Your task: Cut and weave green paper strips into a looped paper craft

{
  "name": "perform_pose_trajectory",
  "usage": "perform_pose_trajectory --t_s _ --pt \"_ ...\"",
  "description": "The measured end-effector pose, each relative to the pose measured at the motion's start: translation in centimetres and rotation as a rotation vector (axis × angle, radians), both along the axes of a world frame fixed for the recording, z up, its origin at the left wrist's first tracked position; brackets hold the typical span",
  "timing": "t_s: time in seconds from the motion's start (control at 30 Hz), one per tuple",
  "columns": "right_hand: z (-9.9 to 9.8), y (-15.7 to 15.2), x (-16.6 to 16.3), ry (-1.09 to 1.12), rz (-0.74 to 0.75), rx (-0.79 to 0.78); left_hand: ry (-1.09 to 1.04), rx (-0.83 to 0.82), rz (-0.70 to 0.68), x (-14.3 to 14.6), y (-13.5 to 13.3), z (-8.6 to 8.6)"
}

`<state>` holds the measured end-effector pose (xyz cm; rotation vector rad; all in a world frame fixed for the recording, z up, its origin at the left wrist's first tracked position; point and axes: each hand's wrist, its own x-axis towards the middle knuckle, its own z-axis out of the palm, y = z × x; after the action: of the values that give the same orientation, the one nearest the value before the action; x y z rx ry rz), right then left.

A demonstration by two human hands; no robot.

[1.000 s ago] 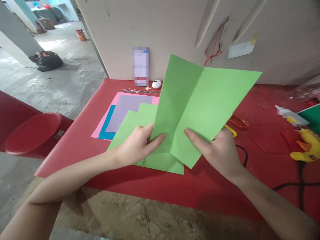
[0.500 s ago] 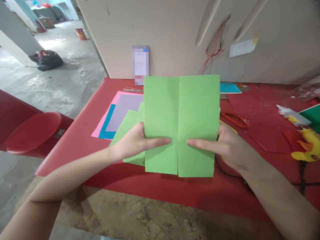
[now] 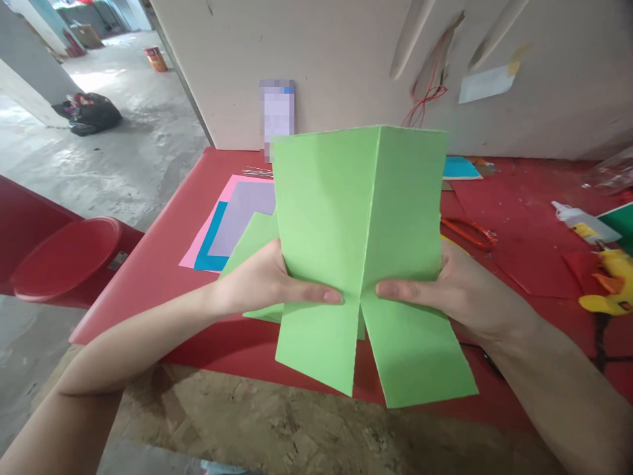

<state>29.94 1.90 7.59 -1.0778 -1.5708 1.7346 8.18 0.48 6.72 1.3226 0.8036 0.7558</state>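
Squarely between the two hands, the green paper (image 3: 324, 204) stands over the front edge of the desk (image 3: 163, 264), long axis upright, its centre fold opening into a slit near the thumbs. The left hand (image 3: 270, 285) pinches its left side, the right hand (image 3: 469, 290) its right; neither is nearer. Past the desk's left edge, a black bag (image 3: 103, 117) holds something reddish, too small to identify.

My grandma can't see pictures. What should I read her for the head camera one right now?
A person's left hand and right hand hold up a light green sheet, creased down the middle and split at the bottom. On the red table, pink paper, blue paper and purple paper lie at left, a yellow glue gun at right.
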Motion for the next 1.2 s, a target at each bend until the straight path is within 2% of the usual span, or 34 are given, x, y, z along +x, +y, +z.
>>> perform_pose_trajectory --t_s 0.1,0.27,0.33,0.4,0.47,0.53,0.6,0.8,1.0,1.1,1.2 --pt "0.2 0.1 0.0 -0.017 0.015 0.033 0.032 0.027 -0.014 -0.2 0.1 -0.1" --pt "0.0 0.3 -0.1 -0.029 0.111 0.082 0.085 0.01 -0.135 -0.7 0.5 0.0" --pt "-0.3 0.2 -0.2 0.004 0.081 0.093 0.097 -0.012 -0.148 -0.7 0.5 0.0" --pt "-0.7 0.1 -0.4 0.055 0.003 0.069 0.078 -0.029 -0.128 -0.6 0.5 -0.2" --pt "-1.1 0.1 -0.4 0.095 -0.052 0.028 0.04 -0.031 -0.036 -0.4 0.4 -0.5" --pt "-1.4 0.1 -0.5 0.121 -0.064 -0.018 0.01 -0.022 0.08 -0.3 0.4 -0.8" --pt "-1.5 0.2 -0.4 0.117 -0.076 -0.052 -0.008 -0.014 0.125 -0.3 0.4 -1.1" --pt "-0.8 0.0 -0.3 0.038 -0.046 -0.1 -0.038 -0.009 -0.003 -0.7 0.7 -0.7" --pt "-0.5 0.1 -0.2 -0.002 -0.034 -0.048 -0.021 -0.053 -0.07 -0.9 1.0 -0.6" --pt "-0.9 0.2 -0.2 0.017 -0.095 -0.016 0.018 -0.072 -0.05 -0.9 0.9 -0.8" --pt "-0.9 0.2 -0.5 0.045 -0.132 -0.005 0.048 -0.042 0.06 -0.8 0.7 -0.9"
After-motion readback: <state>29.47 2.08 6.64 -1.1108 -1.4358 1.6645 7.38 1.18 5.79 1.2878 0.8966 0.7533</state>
